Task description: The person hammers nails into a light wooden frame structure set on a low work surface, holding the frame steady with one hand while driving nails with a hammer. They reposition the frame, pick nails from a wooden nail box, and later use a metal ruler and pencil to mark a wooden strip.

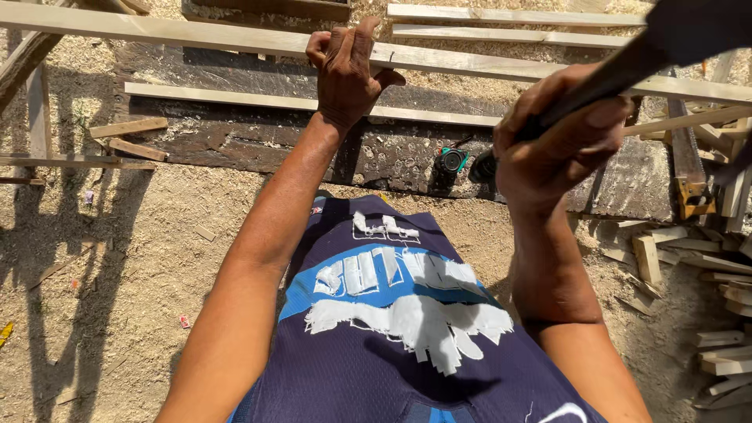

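the left hand [347,72] curls its fingers over a pale, rough-sawn wooden slat [235,37], gripping its near edge. the right hand [558,145] is clenched round a dark smooth tool handle [619,74] that slants up to the right, its head out of sight. the slat's long axis runs left to right above a dark weathered board [258,141]. sawdust-strewn ground [133,258] lies open to the left; offcuts [705,274] crowd the right.

wood offcuts [648,258], sawdust ground [141,258], teal tool [452,160]
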`<state>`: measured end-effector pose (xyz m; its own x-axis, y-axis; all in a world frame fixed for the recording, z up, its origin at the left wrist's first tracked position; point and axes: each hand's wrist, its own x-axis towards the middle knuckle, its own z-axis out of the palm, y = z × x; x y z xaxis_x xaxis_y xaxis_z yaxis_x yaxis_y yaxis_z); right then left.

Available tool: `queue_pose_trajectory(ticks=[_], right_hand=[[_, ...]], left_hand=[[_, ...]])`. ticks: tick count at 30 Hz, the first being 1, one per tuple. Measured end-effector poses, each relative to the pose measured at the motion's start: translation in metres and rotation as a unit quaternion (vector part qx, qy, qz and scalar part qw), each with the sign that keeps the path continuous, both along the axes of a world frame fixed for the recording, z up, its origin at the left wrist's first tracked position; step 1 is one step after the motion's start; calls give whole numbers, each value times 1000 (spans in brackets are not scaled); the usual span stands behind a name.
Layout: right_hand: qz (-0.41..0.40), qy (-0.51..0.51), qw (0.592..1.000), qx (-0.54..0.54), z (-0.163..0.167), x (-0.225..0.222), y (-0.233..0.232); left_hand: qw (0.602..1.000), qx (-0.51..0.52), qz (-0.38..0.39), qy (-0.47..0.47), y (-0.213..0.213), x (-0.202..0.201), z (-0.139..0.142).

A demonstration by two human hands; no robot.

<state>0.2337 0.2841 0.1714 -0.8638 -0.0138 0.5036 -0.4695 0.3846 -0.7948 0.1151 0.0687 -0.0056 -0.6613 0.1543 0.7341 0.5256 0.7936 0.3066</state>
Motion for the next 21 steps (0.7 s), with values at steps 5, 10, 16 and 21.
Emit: queue_pose_trajectory(ticks=[5,10,16,21], right_hand=[[8,-152,964,220,-41,-19,-13],[36,-72,997,18,-2,-7,15],[14,-75,986,147,-27,-20,-17],[17,-161,982,98,-32,-14,-4]], left_hand=[[999,28,-8,12,0,4,1],[1000,15,7,19,2,0,2],[999,33,3,-10,-1,5,6],[1000,2,8,27,-2,2,4]])
